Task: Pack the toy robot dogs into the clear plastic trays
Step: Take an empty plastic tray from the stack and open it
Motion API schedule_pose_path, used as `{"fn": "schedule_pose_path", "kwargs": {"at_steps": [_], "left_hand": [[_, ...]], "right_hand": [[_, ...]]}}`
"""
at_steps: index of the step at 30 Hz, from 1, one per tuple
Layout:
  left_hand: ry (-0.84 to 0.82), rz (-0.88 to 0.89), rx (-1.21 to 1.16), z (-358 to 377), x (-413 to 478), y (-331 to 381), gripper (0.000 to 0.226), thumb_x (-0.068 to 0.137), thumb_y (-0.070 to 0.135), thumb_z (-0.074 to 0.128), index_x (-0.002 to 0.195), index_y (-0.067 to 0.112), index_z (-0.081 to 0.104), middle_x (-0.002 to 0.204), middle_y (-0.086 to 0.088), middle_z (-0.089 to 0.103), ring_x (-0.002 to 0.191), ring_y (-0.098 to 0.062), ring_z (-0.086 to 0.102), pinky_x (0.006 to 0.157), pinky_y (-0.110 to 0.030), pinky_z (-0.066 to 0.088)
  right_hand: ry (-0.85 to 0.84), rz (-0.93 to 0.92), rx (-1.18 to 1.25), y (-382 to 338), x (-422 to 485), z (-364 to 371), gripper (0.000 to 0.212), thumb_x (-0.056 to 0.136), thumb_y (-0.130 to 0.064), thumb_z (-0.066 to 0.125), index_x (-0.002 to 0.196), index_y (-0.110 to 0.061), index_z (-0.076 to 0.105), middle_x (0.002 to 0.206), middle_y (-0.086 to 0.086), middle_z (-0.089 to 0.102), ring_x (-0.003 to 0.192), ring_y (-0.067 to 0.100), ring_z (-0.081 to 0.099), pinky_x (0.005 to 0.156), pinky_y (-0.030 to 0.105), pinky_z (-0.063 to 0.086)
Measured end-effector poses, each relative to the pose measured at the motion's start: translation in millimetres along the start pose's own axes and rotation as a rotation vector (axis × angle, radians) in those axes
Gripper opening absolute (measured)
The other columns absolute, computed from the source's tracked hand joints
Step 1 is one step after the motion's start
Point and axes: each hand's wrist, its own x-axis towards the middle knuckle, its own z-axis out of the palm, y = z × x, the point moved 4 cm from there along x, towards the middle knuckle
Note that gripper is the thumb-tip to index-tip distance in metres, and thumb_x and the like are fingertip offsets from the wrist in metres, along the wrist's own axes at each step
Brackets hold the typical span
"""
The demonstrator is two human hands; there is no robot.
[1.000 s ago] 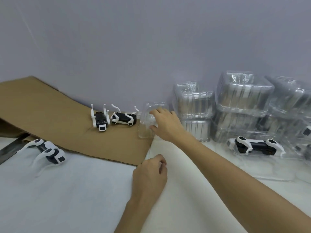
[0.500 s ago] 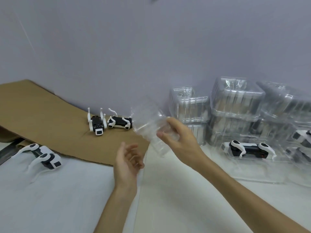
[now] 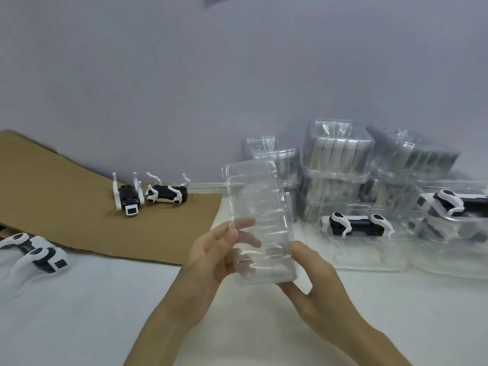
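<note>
Clear tray (image 3: 260, 223), long axis pointing away — left hand (image 3: 211, 260) and right hand (image 3: 311, 276) each pinch its near end. Loose toy dogs (image 3: 167, 194) lie to its left, nearer the left hand.

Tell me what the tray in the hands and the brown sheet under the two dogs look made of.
Tray: thin clear plastic, glossy; the left hand shows through it and its ribs catch highlights. Brown sheet: likely cardboard, matte, with a rough-cut edge.

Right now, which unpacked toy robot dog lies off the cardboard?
The toy robot dog at far left, on the white sheet; the other two lie on the cardboard.
</note>
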Motion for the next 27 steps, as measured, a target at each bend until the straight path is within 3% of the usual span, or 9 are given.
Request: {"fn": "schedule_pose_path", "kwargs": {"at_steps": [2,5,7,9,12,14,18,23,27], "left_hand": [[0.004,-0.012,0.052,2.4,-0.3,-1.9,0.05,0.086,0.053,0.07,0.123,0.021,0.071,0.091,-0.003,0.068,0.066,-0.019,0.061,0.066,-0.027,0.053],[0.112,-0.031,-0.007,4.4,-0.4,-7.4,0.032,0.083,0.039,0.071,0.104,0.016,0.078,0.082,-0.002,0.067,0.062,-0.016,0.063,0.058,-0.023,0.051],[0.19,-0.025,-0.015,2.8,-0.1,-10.1,0.023,0.08,0.033,0.07,0.089,0.015,0.08,0.084,-0.001,0.07,0.065,-0.016,0.067,0.057,-0.022,0.052],[0.227,-0.016,-0.017,2.6,-0.4,-11.5,0.019,0.077,0.029,0.073,0.084,0.014,0.081,0.082,-0.003,0.071,0.067,-0.016,0.069,0.057,-0.022,0.053],[0.228,-0.009,0.001,8.3,-2.4,-14.2,0.03,0.063,0.032,0.089,0.078,0.01,0.076,0.074,-0.007,0.067,0.066,-0.017,0.067,0.055,-0.023,0.052],[0.221,-0.001,0.017,13.4,-3.1,-15.3,0.04,0.055,0.039,0.091,0.076,0.01,0.073,0.07,-0.007,0.063,0.064,-0.02,0.066,0.052,-0.024,0.051],[0.209,0.024,0.009,16.9,-3.4,-12.7,0.055,0.043,0.06,0.095,0.068,0.017,0.072,0.069,-0.003,0.064,0.061,-0.019,0.066,0.052,-0.025,0.052],[0.201,0.038,-0.002,19.1,-3.9,-11.0,0.058,0.055,0.065,0.088,0.079,0.014,0.075,0.081,-0.01,0.073,0.064,-0.017,0.069,0.053,-0.024,0.053],[0.216,0.047,0.001,19.4,-4.1,-10.2,0.037,0.077,0.052,0.072,0.08,0.015,0.074,0.085,-0.01,0.074,0.061,-0.018,0.069,0.054,-0.026,0.054]], "right_hand": [[-0.003,-0.02,-0.09,-0.3,0.3,0.1,0.033,0.091,-0.01,0.067,0.119,-0.027,0.061,0.118,-0.018,0.062,0.114,0.009,0.058,0.098,0.028,0.042],[-0.078,0.01,-0.079,0.5,-2.5,0.2,0.045,0.085,-0.017,0.07,0.126,-0.032,0.059,0.128,-0.019,0.058,0.124,0.01,0.052,0.105,0.027,0.037],[-0.146,0.128,0.164,-1.0,-4.5,0.0,0.056,0.08,-0.033,0.069,0.134,-0.033,0.053,0.136,-0.015,0.056,0.131,0.012,0.049,0.106,0.026,0.035],[-0.133,0.21,0.399,-6.5,-3.4,-0.7,0.056,0.08,-0.047,0.067,0.132,-0.028,0.055,0.131,-0.008,0.061,0.127,0.015,0.054,0.099,0.027,0.04],[0.023,0.246,0.462,-12.8,0.3,-1.5,0.037,0.079,-0.057,0.068,0.106,-0.032,0.066,0.102,-0.012,0.069,0.105,0.008,0.063,0.085,0.014,0.042],[0.087,0.272,0.46,-10.7,1.6,-1.7,0.031,0.077,-0.056,0.07,0.093,-0.029,0.067,0.089,-0.011,0.068,0.091,0.007,0.064,0.08,0.012,0.043],[0.131,0.298,0.463,-6.0,0.9,-3.3,0.035,0.076,-0.056,0.07,0.089,-0.024,0.071,0.087,-0.004,0.071,0.087,0.012,0.066,0.079,0.016,0.045],[0.182,0.311,0.475,-6.7,0.6,-3.4,0.034,0.079,-0.058,0.064,0.09,-0.027,0.072,0.089,-0.006,0.071,0.089,0.01,0.066,0.079,0.012,0.043],[0.207,0.298,0.471,-8.1,1.6,-5.8,0.033,0.08,-0.058,0.061,0.09,-0.028,0.072,0.087,-0.007,0.072,0.088,0.008,0.065,0.078,0.01,0.042]]}}
